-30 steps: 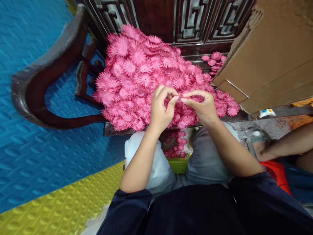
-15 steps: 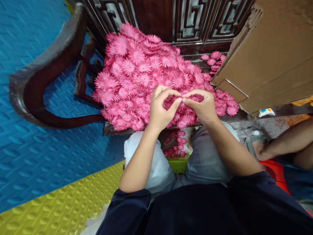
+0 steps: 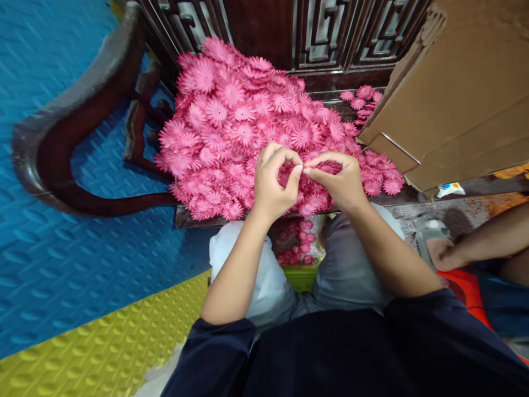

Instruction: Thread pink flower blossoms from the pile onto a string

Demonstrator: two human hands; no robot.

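A big heap of pink paper flowers [image 3: 231, 127] covers the seat of a dark wooden chair [image 3: 70, 149]. My left hand [image 3: 270, 184] and my right hand [image 3: 341, 182] meet fingertip to fingertip just above the heap's near edge. Together they pinch a small pink flower piece [image 3: 303, 167], mostly hidden by the fingers. More pink flowers [image 3: 295, 242] lie lower down between my knees.
A brown cardboard box [image 3: 458, 94] leans at the right, with a few flowers [image 3: 361, 99] beside it. Blue [image 3: 61, 248] and yellow [image 3: 103, 342] foam floor mats lie at the left. Another person's arm [image 3: 475, 248] reaches in at the right. A white bag [image 3: 264, 275] rests by my left knee.
My fingertips have shifted slightly while working the small pink piece; both hands stay in the same spot over the heap. The other person's arm moved a little.
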